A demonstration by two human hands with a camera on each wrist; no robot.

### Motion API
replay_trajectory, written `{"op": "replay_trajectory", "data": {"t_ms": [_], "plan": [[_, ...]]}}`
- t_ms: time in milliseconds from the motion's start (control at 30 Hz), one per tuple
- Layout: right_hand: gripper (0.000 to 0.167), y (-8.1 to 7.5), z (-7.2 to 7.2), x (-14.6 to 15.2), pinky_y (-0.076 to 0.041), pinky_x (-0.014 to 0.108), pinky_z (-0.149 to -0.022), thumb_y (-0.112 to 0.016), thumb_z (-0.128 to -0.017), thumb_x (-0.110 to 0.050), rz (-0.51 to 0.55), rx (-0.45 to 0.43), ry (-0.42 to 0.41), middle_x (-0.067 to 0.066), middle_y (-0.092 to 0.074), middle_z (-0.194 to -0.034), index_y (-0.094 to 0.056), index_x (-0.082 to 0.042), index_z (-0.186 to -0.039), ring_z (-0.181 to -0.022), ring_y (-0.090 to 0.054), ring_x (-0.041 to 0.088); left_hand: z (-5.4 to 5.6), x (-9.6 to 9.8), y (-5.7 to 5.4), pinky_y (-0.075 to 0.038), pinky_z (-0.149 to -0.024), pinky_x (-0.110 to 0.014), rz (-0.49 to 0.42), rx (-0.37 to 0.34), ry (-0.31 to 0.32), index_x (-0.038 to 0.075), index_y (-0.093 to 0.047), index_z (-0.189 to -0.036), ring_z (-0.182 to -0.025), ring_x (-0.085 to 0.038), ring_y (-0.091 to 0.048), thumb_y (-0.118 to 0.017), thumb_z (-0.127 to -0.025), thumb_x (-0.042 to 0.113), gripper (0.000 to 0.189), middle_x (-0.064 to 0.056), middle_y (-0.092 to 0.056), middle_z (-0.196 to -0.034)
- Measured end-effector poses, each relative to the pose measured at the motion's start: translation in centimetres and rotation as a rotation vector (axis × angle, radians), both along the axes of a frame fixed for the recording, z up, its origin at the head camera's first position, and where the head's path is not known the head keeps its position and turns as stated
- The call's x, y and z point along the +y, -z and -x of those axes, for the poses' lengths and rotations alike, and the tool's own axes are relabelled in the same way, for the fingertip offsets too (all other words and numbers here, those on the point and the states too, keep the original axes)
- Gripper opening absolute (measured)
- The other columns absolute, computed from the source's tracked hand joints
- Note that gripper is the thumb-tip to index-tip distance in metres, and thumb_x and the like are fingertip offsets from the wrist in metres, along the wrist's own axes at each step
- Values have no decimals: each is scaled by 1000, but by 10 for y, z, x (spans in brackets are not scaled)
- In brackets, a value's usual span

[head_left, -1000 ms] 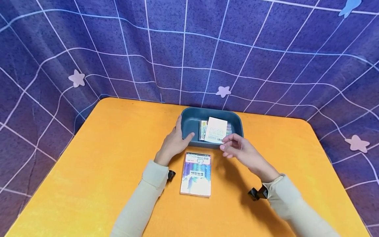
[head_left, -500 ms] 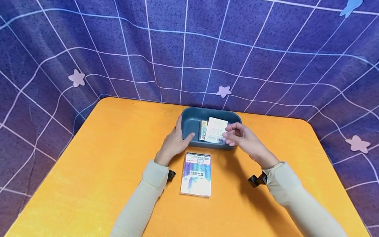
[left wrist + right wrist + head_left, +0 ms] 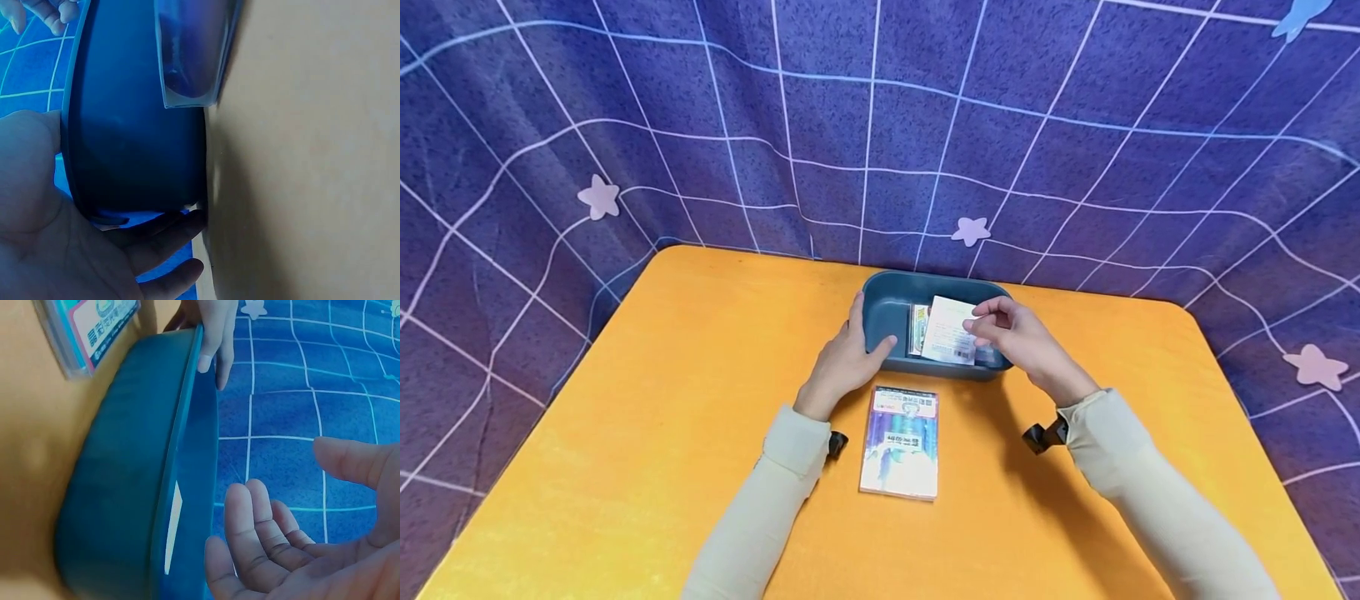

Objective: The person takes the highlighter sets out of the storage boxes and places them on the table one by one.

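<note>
A dark teal storage bin (image 3: 887, 317) stands near the table's back edge. My left hand (image 3: 841, 365) grips its left end, thumb over the front rim and fingers along the outer wall. Inside the bin, a white packet (image 3: 946, 333) with small print and a barcode lies tilted over a packet with a printed edge (image 3: 917, 327). Above the bin's right part hovers my right hand (image 3: 1018, 337), fingers loosely bent. In the right wrist view its thumb (image 3: 350, 459) stands well apart from the fingers, with nothing between them.
A flat clear-cased box (image 3: 900, 446) with blue and purple print lies on the orange table (image 3: 700, 400), just in front of the bin. Behind the table hangs a blue curtain (image 3: 820, 125) with a line grid and stars.
My right hand has moved from the bin's front right edge up and back over its right part. The left hand keeps its grip on the bin, and the packets look unmoved.
</note>
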State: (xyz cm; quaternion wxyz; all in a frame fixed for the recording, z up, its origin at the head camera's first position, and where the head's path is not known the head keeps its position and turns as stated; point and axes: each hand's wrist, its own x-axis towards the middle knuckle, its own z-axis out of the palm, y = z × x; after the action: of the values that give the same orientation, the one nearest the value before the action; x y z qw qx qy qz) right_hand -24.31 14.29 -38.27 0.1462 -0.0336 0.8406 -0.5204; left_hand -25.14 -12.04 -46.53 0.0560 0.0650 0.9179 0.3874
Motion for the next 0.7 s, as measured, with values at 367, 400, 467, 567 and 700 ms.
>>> {"op": "replay_trajectory", "data": {"t_ms": [367,400,467,567,700], "plan": [[51,3,18,-3,-54,31,-87,-60,-100,-29,-52,-48,30,5,-58,-106,-44,5,-135,-92,-65,18,0,0,-2,-45,-109,-59,-8,6,-3,20,7,-163,-142,-42,-46,-54,-99,52,94,-15,-24,-168],[52,4,20,-3,-54,31,-87,-61,-100,-29,-58,-46,37,5,-58,-105,-44,5,-135,-93,-65,19,0,0,-2,-45,-109,-59,-7,8,-2,20,7,-163,-143,-42,-46,-54,-99,52,94,-15,-24,-168],[51,7,24,-2,-53,33,-88,-61,-99,-29,-68,-51,49,6,-58,-105,-45,4,-134,-95,-64,21,0,0,-3,-44,-110,-59,-5,10,0,19,7,-163,-143,-42,-45,-54,-99,52,94,-15,-23,-168],[51,12,29,-2,-50,36,-93,-63,-98,-30,-91,-62,61,7,-58,-105,-45,3,-132,-97,-63,25,0,0,-3,-45,-110,-58,-5,10,0,20,7,-163,-143,-42,-45,-54,-99,52,94,-15,-23,-168],[53,16,35,-3,-47,38,-97,-65,-96,-31,-114,-91,65,9,-56,-101,-44,3,-132,-93,-63,25,0,0,-2,-46,-109,-58,-4,8,1,20,7,-163,-142,-41,-47,-54,-100,52,94,-14,-24,-168]]}}
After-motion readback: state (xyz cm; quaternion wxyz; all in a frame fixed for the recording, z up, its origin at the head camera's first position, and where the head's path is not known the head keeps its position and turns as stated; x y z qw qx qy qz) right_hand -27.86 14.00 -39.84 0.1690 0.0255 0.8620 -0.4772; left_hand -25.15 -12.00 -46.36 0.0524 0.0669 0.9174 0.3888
